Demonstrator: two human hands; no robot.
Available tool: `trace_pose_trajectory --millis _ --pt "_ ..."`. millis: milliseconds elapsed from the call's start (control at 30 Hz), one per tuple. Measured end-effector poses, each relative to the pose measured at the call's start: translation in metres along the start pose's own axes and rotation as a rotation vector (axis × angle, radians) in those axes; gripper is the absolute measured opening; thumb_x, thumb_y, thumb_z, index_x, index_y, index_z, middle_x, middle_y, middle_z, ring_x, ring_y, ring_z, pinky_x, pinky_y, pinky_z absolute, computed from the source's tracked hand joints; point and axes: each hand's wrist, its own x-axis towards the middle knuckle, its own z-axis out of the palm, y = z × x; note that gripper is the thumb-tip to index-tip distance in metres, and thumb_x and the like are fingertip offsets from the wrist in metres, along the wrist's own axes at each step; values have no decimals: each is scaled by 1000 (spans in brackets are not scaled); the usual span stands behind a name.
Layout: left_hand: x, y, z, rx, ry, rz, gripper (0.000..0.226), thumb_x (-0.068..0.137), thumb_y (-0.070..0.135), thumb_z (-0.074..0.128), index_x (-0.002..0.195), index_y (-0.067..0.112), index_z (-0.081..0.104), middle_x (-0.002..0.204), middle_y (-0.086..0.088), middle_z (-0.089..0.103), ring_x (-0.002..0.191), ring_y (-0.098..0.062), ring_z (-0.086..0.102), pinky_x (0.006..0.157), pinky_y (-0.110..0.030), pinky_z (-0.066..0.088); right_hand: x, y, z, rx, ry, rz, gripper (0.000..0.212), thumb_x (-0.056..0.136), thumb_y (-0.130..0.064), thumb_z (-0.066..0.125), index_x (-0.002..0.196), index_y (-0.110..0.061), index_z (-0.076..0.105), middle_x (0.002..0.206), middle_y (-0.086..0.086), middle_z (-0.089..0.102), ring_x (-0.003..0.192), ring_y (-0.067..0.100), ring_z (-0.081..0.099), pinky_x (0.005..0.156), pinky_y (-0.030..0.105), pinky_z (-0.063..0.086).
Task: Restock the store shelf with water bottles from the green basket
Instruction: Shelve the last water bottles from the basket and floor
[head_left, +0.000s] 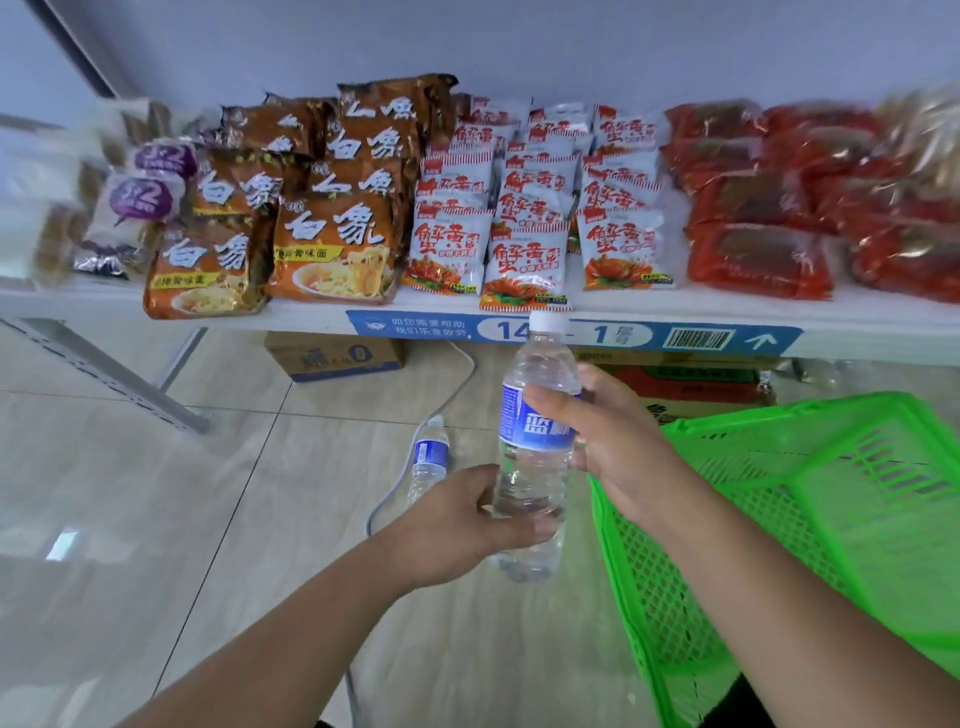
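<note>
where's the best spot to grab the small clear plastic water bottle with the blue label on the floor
The small clear plastic water bottle seems to stand upright on the tiles, cap up. Grip round its blue-labelled middle, coming from the near side: the round body is free there, while a white cable passes close by on its far side.

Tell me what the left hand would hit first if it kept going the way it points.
The water bottle: the left hand grips it low down. Beyond it, probably the right hand, though depth is unclear.
</note>
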Motion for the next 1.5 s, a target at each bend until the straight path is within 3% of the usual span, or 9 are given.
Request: trace_pose_trajectory --millis 133,333,633,867,1067,1200,1300,1367,1500 --pt "-10 54 -12 -14 -1 142 36 85 30 82 118 21 73 115 5 77 112 -17 71 105 -41 53 -17 -67 4 -64 -20 -152 30 82 -23 76 110 -18 69 100 0 80 92 18 76 78 35 63" --pt "-52 161 -31 -71 -1 238 44 77 39 84 117 24 74 117 0 77 115 -23 70 106 -55 50 -59 -195 24 -171 16 -208 57 89 -29 77 137 -9 54 109 -2 78 100 15 75 81 32 57" --pt "-203 383 -83 -65 -56 258 52 74 47 86 118 23 73 119 -5 76 116 -30 70 106 -59 49 -177 -441 90 -270 57 -305 31 92 -32 71 113 -9 67 102 10 79 91 20 77 74 24 58" --pt "-309 531 -121 69 -110 294 27 89 20 77 115 19 70 111 2 78 105 -16 74 101 -42 55 -256 -584 137 -270 110 -346 52 82 -53 75 120 -18 65 104 2 78 98 17 75 91 39 59" --pt "-350 592 -120 155 -127 397 26 89 37 78 114 39 70 117 5 76 109 -15 72 103 -49 53 -308 -648 150 -360 180 -388 58 79 -63 68 117 -20 65 104 7 77 98 21 75 97 56 54" --pt "-357 624 -98 222 -119 467 33 86 49 78 116 47 66 118 12 75 110 -11 71 102 -50 53 -345 -684 134 -442 156 -405 47 88 -55 69 125 -27 61 112 -9 77 102 7 73 94 35 57" --pt "-357 650 -69 317 -123 497 34 89 50 74 121 51 62 119 23 72 111 -1 68 104 -44 52 -372 -703 105 -514 183 -398 6 99 -38 60 104 -35 58 78 -24 73 71 -14 67 65 5 48" --pt "-354 669 -47 356 -129 512 33 90 49 72 122 50 62 118 25 71 110 2 68 104 -42 51 -386 -717 83 -560 213 -393 10 99 -42 58 94 -43 50 73 -30 68 69 -20 63 65 2 48" --pt "-326 702 -6 356 -117 534 31 90 47 74 120 47 64 119 24 72 110 1 68 105 -42 51 -395 -738 33 -623 234 -383 46 91 -62 59 130 -37 54 115 -9 74 103 8 72 97 46 57"
